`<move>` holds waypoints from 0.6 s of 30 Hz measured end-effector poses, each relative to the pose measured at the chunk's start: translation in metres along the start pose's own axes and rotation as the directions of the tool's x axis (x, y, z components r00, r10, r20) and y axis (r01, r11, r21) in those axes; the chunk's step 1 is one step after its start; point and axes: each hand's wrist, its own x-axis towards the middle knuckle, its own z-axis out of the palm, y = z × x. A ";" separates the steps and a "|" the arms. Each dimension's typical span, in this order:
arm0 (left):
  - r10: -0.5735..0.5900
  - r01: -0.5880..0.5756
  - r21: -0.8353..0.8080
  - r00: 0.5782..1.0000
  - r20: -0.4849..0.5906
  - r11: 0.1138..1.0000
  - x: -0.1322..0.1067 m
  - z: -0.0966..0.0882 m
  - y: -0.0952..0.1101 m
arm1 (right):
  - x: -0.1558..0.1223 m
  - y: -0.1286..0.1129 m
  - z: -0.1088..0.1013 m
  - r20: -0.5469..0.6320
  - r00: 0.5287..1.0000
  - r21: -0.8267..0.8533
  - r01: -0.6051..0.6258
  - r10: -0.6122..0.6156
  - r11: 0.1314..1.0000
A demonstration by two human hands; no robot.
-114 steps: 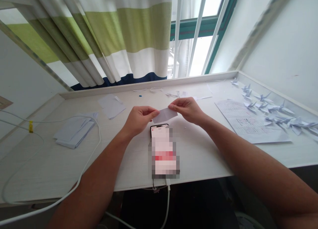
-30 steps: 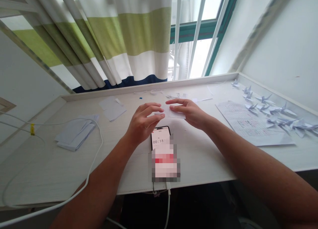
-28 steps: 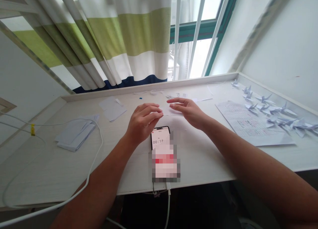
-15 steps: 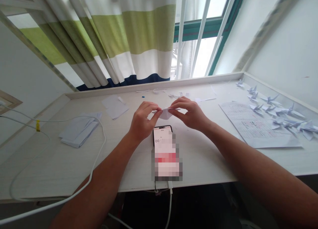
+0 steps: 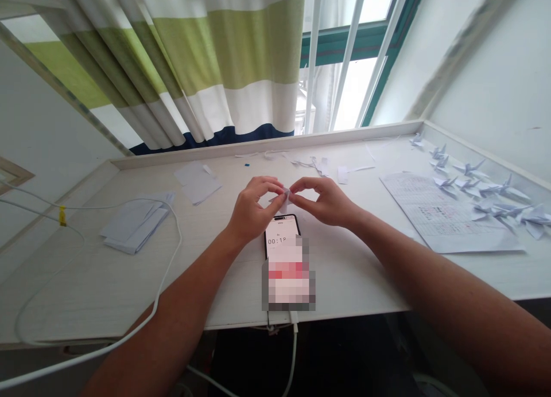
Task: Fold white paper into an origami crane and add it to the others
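Observation:
A small piece of folded white paper [image 5: 284, 202] is pinched between my two hands above the desk, just beyond the top of a phone [image 5: 282, 230]. My left hand [image 5: 257, 206] grips its left side between thumb and fingertips. On the other side, my right hand [image 5: 323, 201] pinches the paper with thumb and forefinger. The fingertips of both hands are close together and partly cover the folds. The phone lies face up with a timer on its screen, partly blurred, and a white cable plugged into its lower end.
Folded paper cranes [image 5: 467, 185] stand along the right side, several beside or on a printed sheet [image 5: 434, 213]. To the left lie stacked folded papers [image 5: 135, 225] and a loose sheet [image 5: 198, 182]. Paper scraps [image 5: 318, 164] lie at the back. A white cable [image 5: 178, 236] crosses my left forearm.
My hands have come closer together on the paper, which was spread wider between them and now looks narrower and more pointed. My right hand has moved slightly left.

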 end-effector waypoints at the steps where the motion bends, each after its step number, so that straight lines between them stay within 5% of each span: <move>1: -0.002 0.002 -0.006 1.000 -0.008 1.000 0.000 -0.001 0.001 | 0.000 -0.001 0.000 0.006 1.000 0.023 0.001 -0.001 1.000; 12: -0.171 0.167 -0.148 0.985 -0.012 0.975 0.001 0.001 -0.001 | 0.000 0.000 0.005 0.026 0.997 0.141 -0.080 0.077 0.987; 18: -0.360 0.393 -0.341 0.920 0.158 0.854 0.002 0.002 -0.005 | 0.002 0.009 0.008 0.015 0.991 0.389 -0.130 0.135 0.912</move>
